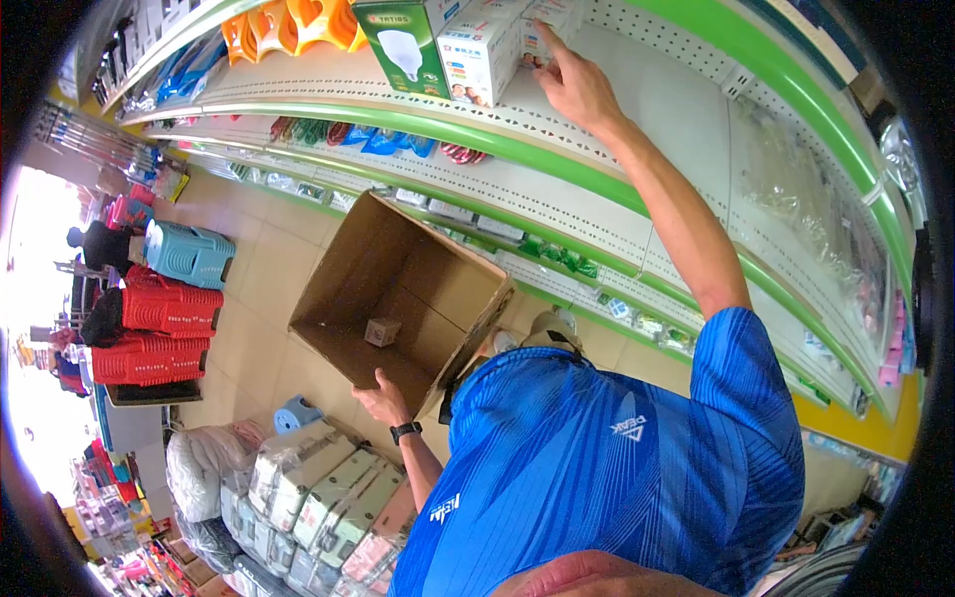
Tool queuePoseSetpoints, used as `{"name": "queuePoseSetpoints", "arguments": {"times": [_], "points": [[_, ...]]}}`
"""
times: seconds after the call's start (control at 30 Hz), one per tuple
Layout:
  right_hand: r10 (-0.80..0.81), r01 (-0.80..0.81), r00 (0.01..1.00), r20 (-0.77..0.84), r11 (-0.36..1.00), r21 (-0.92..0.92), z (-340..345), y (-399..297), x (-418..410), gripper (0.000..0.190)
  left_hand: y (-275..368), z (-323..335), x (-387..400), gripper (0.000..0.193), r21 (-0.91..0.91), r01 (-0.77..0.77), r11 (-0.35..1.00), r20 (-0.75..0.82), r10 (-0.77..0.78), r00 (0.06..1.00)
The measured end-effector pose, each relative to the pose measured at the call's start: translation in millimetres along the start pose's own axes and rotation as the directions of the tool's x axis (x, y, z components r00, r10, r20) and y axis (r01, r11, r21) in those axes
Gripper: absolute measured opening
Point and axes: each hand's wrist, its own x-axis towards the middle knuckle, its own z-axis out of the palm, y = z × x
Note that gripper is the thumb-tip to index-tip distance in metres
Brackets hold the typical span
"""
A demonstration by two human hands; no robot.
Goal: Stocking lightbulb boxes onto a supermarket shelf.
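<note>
My left hand (pixel 384 403), with a black watch on its wrist, grips the lower edge of a large open cardboard box (pixel 462 280). Inside that box lies a small carton (pixel 381 332). At the upper shelf, my right hand (pixel 571 78) has its index finger extended to a white printed light bulb box (pixel 552 30), its thumb apart and its other fingers partly curled; it does not grasp the box. Beside this stand another white bulb box (pixel 477 63) and a green bulb box (pixel 409 56). Orange plastic items (pixel 291 30) are further left on the shelf.
Green-edged shelves (pixel 477 155) run diagonally, with small packaged goods on lower levels. Red shopping baskets (pixel 160 321) and a teal one (pixel 190 252) stand at left. A blue stool (pixel 297 415) and plastic-wrapped goods (pixel 328 492) are near the cardboard box, at lower left.
</note>
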Motion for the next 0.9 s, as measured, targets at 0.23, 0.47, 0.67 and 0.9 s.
{"name": "queuePoseSetpoints", "arguments": {"times": [0.23,0.47,0.67,0.9], "points": [[-0.004,0.004,1.000,-0.002,1.000,-0.007,-2.2,-3.4,0.0,0.073,-1.7,0.4,1.1,0.073,0.004,-0.012,1.000,-0.004,0.012,1.000],[-0.013,0.014,1.000,-0.028,1.000,0.015,-0.5,1.4,1.3,0.073,1.8,-0.4,0.3,0.072,0.011,-0.003,1.000,-0.003,0.003,1.000],[-0.023,0.024,0.999,-0.031,0.999,0.031,0.3,1.7,1.6,0.071,-1.1,-0.2,0.7,0.074,0.021,0.001,1.000,-0.011,0.000,1.000],[-0.101,0.109,0.939,-0.328,0.994,0.008,7.0,14.0,2.9,0.038,-0.4,-1.6,-1.1,0.072,-0.003,0.030,1.000,0.012,-0.030,0.999]]}}
